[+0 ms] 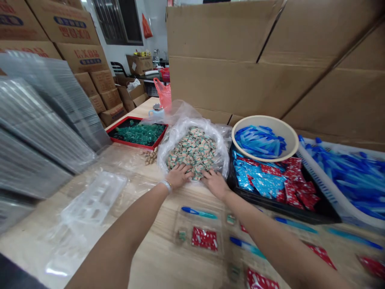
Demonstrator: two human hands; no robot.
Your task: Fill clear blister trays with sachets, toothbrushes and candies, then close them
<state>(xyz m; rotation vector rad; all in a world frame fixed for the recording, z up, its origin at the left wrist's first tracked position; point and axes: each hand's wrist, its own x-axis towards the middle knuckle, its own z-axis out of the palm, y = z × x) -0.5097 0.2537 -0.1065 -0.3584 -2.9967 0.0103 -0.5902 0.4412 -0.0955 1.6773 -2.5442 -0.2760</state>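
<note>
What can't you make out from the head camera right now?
Head view:
Wrapped squares under the left hand and right hand: hidden by those hands.
Print on the squares: too small to read.
White slotted basket: cut off by the right edge.
Red sachets near the bottom: print too blurred to read.
Stacked clear plastic trays: blurred, cut off by the left edge.

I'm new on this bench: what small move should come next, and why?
Probably pinch up one wrapped packet from the heap: the left hand and right hand touch it, and the clear tray in front holds one like it.
</note>
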